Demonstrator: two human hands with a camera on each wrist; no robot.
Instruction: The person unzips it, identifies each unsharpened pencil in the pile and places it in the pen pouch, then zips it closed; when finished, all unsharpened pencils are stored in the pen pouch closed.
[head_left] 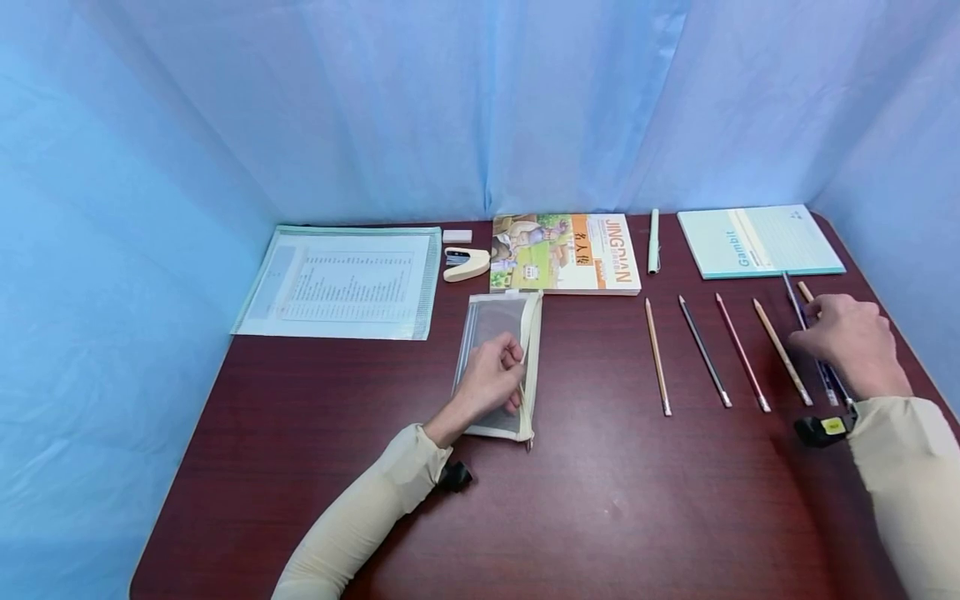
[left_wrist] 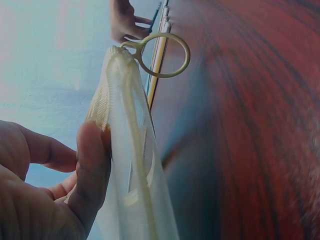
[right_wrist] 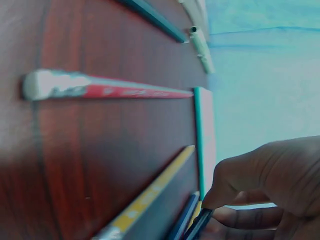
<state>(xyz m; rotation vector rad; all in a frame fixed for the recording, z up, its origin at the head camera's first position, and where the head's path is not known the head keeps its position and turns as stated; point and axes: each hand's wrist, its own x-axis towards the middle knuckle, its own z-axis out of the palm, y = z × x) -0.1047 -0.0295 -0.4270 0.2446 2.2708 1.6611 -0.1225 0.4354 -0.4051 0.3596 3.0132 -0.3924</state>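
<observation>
My left hand (head_left: 487,379) pinches the zippered edge of a translucent mesh pencil pouch (head_left: 498,315), which lies on the table. In the left wrist view thumb and fingers grip the cream zipper tape (left_wrist: 100,102), below a ring-shaped pull (left_wrist: 186,52). At the far right, my right hand (head_left: 851,342) is over a small group of pencils. Its thumb and fingers pinch a dark pencil (right_wrist: 199,225) in the right wrist view. Beside that lie a dark blue pencil (right_wrist: 182,217) and a light wooden pencil (head_left: 805,292), partly hidden by the hand.
Left of the right hand lie a tan pencil (head_left: 657,358), a dark pencil (head_left: 703,350), a red pencil (head_left: 741,350) and a wooden pencil (head_left: 782,350). Along the back are a document sleeve (head_left: 337,283), eraser (head_left: 457,236), stapler (head_left: 467,265), book (head_left: 566,254), pen (head_left: 653,242) and notebook (head_left: 761,242).
</observation>
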